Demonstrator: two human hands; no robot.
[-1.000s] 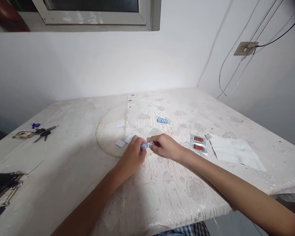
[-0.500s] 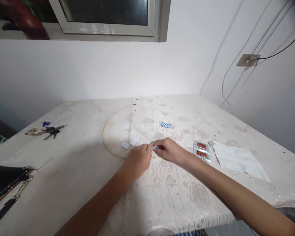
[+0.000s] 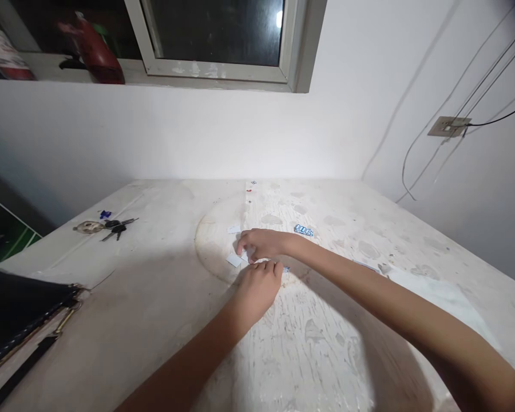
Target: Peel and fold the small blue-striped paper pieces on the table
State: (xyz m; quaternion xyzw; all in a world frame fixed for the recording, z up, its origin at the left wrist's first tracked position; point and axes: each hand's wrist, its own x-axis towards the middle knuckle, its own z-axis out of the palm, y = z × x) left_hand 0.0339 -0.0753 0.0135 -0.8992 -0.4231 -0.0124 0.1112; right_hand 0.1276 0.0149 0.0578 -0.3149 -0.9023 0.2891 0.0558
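Blue-and-white strip [image 3: 286, 269] sticks out from the left hand [image 3: 261, 282], whose curled fingers pinch it. Fingers bent, the right hand [image 3: 261, 243] hangs over small white squares [image 3: 233, 260]; whether it pinches one I cannot tell

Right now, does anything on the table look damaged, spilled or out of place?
Yes, the table itself looks marked: a brownish curved stain runs left of the white pieces, and irregular grey patches resemble worn spots. No wet spill is apparent.

Head-worn view, forward and down, over tabletop [image 3: 283, 326]
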